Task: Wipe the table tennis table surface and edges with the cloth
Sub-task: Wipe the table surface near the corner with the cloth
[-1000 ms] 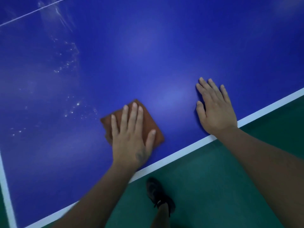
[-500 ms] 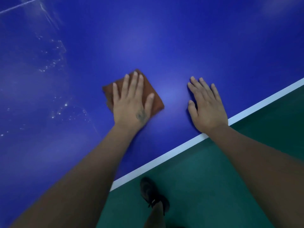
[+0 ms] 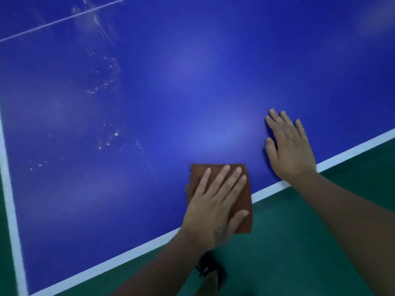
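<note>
The blue table tennis table (image 3: 192,82) fills most of the view, with a white line along its near edge (image 3: 132,249). A folded brown cloth (image 3: 244,197) lies at that near edge, its lower corner hanging over the line. My left hand (image 3: 215,206) presses flat on the cloth with straight fingers. To the right, my right hand (image 3: 288,148) rests flat on the bare blue surface, its wrist over the white edge line.
Wet droplets and smear streaks (image 3: 102,86) mark the left part of the table. A white line runs down the left edge (image 3: 10,199). Green floor (image 3: 299,242) lies below the near edge, and a black shoe (image 3: 210,271) shows under my left forearm.
My left hand first pushed the cloth away across the table, then pulled it back to the near edge and a little to the right. My right hand stayed planted.
</note>
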{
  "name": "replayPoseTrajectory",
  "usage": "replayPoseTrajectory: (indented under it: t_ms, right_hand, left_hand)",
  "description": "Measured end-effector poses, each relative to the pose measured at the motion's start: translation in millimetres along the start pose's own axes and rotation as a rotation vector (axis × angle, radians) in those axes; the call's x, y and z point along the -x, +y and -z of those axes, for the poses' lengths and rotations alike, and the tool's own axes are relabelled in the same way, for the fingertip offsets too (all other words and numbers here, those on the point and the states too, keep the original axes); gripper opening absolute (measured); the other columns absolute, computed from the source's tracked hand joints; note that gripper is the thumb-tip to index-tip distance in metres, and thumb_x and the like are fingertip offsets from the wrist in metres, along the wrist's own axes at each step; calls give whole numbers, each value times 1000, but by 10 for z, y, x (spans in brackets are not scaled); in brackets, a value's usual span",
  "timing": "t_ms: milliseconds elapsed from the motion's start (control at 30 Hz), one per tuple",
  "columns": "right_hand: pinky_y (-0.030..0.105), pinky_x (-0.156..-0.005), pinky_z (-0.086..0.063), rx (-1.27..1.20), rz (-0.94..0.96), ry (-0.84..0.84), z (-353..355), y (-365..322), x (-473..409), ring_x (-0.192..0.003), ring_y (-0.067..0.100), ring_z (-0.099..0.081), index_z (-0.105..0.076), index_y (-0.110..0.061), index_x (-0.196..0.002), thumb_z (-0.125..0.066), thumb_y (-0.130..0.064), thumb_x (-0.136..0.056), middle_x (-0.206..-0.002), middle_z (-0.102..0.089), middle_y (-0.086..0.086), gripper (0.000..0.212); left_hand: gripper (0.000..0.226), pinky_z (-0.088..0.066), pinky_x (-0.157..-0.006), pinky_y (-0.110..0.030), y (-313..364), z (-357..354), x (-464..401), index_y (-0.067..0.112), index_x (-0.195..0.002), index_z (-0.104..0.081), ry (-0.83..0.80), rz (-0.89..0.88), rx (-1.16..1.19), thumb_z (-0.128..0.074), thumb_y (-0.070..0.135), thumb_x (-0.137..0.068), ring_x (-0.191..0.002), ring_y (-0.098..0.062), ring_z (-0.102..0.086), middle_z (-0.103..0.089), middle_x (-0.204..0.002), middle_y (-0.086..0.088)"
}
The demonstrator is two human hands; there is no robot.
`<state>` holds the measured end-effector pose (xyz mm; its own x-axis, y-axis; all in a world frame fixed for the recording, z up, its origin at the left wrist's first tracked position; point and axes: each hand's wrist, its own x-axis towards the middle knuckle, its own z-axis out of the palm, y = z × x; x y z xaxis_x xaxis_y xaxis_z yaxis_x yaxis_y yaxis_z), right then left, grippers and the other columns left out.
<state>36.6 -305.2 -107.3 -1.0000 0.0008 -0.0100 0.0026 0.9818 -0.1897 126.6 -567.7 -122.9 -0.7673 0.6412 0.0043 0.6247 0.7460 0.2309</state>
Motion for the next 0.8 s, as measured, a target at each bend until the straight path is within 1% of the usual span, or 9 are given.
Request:
replayPoseTrajectory:
  t_ms: [133,233,300,467,567,667,800]
  right_hand:
    - [51,-131,-5,1,-50,11,-6,-223,5,-162,20,-14,-36,-10,-160,-27,-30,-103,-173,-21,0,61]
    - [50,-131,-3,6,53,21,-11,-524,-86,-161,20,-14,-38,-14,-160,-29,-32,-106,-173,-21,-1,57]
    - [50,-131,-5,-7,125,16,-26,-740,-222,-161,20,-16,-38,-16,-160,-31,-35,-107,-173,-21,-2,57]
    - [50,-131,-8,-49,203,-7,-93,-1147,-696,-161,18,-15,-37,-17,-161,-33,-40,-109,-173,-21,-2,57]
    - [49,-131,-7,-62,232,-17,-119,-1279,-1033,-161,17,-14,-37,-18,-161,-37,-40,-110,-173,-20,-2,55]
    - [49,-131,-8,-84,253,-14,-124,-1370,-1509,-161,18,-16,-40,-17,-160,-36,-38,-110,-173,-22,-2,55]
    - [49,-131,-10,-104,255,-8,-145,-1395,-2253,-160,19,-19,-41,-14,-159,-37,-33,-111,-172,-24,0,51]
  left_hand:
    - [70,-12,-133,-55,-270,73,-79,22,-171,-25,46,76,-7,-32,58,-112,-167,-18,-6,-13,-180,6]
    - [68,-16,-132,-57,-555,129,-286,20,-169,-32,117,154,-7,-34,56,-112,-167,-18,-12,-21,-179,5]
    - [68,-16,-132,-57,-783,182,-446,18,-168,-35,162,225,-5,-37,56,-111,-166,-19,-17,-26,-177,5]
    - [70,-11,-133,-56,-1319,299,-801,19,-169,-32,183,387,-35,-36,58,-110,-166,-19,-18,-28,-177,3]
    - [70,-12,-133,-56,-1534,340,-976,19,-169,-33,195,419,-42,-35,58,-110,-166,-19,-18,-28,-177,3]
    - [69,-13,-132,-57,-1784,414,-1243,18,-168,-34,209,430,-52,-35,56,-111,-166,-19,-17,-27,-177,4]
    - [68,-9,-133,-58,-2143,538,-1687,17,-169,-31,158,429,-82,-29,54,-113,-167,-21,-10,-20,-179,1]
